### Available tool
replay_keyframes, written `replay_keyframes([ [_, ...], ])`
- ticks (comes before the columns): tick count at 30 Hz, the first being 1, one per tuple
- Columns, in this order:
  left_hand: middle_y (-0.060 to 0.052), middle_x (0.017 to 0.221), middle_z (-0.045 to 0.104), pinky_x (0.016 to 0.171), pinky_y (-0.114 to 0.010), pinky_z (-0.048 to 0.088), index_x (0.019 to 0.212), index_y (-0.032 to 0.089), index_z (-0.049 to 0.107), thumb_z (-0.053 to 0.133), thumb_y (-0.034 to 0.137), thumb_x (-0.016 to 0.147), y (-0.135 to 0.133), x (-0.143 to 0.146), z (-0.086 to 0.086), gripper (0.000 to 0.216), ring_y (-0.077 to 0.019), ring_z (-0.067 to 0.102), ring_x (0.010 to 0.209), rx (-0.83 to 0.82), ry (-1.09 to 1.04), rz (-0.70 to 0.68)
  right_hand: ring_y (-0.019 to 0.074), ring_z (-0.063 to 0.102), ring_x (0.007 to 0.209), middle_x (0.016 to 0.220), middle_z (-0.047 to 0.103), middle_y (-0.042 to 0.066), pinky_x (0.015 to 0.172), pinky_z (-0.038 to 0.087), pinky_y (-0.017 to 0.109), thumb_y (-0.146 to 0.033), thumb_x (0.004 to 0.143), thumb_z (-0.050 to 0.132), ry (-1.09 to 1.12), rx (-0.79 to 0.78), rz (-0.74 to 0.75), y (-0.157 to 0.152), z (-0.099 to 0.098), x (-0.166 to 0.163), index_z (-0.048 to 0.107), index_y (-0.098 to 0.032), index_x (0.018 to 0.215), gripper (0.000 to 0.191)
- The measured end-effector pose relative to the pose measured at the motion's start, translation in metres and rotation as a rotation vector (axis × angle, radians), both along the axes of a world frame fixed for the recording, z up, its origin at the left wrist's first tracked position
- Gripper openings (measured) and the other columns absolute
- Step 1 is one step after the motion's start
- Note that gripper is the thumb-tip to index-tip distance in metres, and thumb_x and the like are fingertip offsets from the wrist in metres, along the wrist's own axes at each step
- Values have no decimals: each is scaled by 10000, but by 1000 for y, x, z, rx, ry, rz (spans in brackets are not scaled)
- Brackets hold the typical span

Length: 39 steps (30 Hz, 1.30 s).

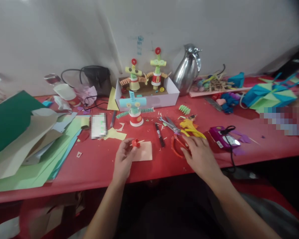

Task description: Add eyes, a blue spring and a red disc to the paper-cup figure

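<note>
My left hand (124, 157) pinches a small curled red piece (136, 143) with a thin pale stick through it, just over the corner of a beige paper square (144, 152). My right hand (198, 152) is at the orange-handled scissors (174, 149), thumb and fingers around the handle; part of the handle is hidden beneath it. The scissors lie with their blades pointing away to the left. A black marker (159, 135) lies between my hands. Beyond it stands a paper-cup robot figure (136, 116) with a blue head and folded green arms.
Two similar figures stand in a white box (149, 101) at the wall, beside a steel jug (188, 68). Yellow scissors (190, 127) and a purple device (223, 137) with a black cord lie right. Coloured paper sheets (27, 146) are piled left. Paper scraps dot the red table (94, 172).
</note>
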<state>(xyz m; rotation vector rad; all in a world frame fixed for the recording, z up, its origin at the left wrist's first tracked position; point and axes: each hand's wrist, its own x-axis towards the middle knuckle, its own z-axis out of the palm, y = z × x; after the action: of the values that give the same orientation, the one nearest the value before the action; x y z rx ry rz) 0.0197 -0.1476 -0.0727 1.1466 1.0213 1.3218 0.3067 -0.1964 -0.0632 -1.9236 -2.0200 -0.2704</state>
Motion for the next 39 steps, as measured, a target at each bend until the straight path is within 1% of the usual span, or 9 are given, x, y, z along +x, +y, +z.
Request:
replay_keyframes([
  [10, -58, 1086, 690, 881, -309, 503, 1106, 229, 632, 715, 330, 843, -3, 0, 2, 294, -165, 677, 911, -23, -108, 22, 365, 582, 1037, 1060, 638, 199, 893, 487, 530, -314, 916, 515, -141, -126, -2, 12, 2, 4, 470, -112, 1416, 541],
  [13, -51, 1048, 689, 858, -300, 514, 1083, 223, 626, 713, 337, 846, -4, 0, 5, 277, -161, 683, 886, -14, -111, 32, 375, 592, 1056, 1087, 640, 227, 880, 502, 531, -268, 892, 527, -116, -156, -6, 16, 4, 2, 476, -77, 1407, 552],
  [19, -54, 1079, 689, 868, -293, 525, 1099, 217, 627, 725, 333, 838, -3, 2, 6, 303, -157, 686, 900, -18, -99, 28, 371, 657, 1044, 1135, 681, 230, 897, 537, 490, -215, 767, 630, 36, -178, -84, 20, 31, -6, 516, -38, 1376, 644],
  [23, -56, 1090, 695, 879, -290, 520, 1114, 216, 643, 734, 326, 830, -2, 1, 4, 319, -155, 683, 911, -17, -105, 43, 369, 685, 1038, 1220, 681, 180, 852, 566, 509, -266, 779, 630, 182, -137, -132, -1, 51, -7, 517, -159, 1394, 635],
  [26, -48, 1043, 707, 878, -281, 510, 1086, 216, 664, 752, 306, 813, -1, 0, 3, 301, -155, 678, 919, 12, -100, 91, 319, 668, 1124, 1324, 638, 122, 891, 573, 450, -353, 825, 640, 458, -118, -18, -25, 59, -12, 448, -248, 1428, 642],
  [29, -38, 1028, 712, 885, -262, 497, 1069, 224, 687, 761, 289, 805, -1, 0, 3, 281, -140, 668, 922, 42, -131, 128, 267, 672, 1125, 1314, 638, 101, 902, 573, 373, -424, 848, 665, 688, -191, 154, -44, 61, -27, 426, -271, 1421, 640],
  [32, -27, 1027, 718, 884, -276, 508, 1055, 243, 702, 773, 294, 793, -1, -1, 6, 276, -136, 676, 895, 48, -226, 144, 280, 654, 1148, 1317, 626, 100, 927, 560, 401, -422, 788, 739, 658, -254, 247, -50, 56, -43, 427, -284, 1396, 697],
  [36, -28, 1031, 718, 906, -300, 525, 1041, 253, 717, 779, 286, 788, -5, 0, 13, 262, -148, 675, 936, 24, -300, 128, 322, 645, 1132, 1277, 624, 114, 877, 570, 462, -466, 675, 824, 554, -294, 233, -45, 47, -62, 427, -274, 1341, 799],
  [39, -12, 973, 714, 872, -277, 534, 973, 255, 735, 800, 296, 766, -10, 5, 17, 221, -133, 666, 904, -19, -360, 75, 359, 597, 1174, 1278, 597, 145, 913, 543, 518, -535, 610, 854, 501, -271, 248, -37, 42, -75, 438, -240, 1314, 870],
])
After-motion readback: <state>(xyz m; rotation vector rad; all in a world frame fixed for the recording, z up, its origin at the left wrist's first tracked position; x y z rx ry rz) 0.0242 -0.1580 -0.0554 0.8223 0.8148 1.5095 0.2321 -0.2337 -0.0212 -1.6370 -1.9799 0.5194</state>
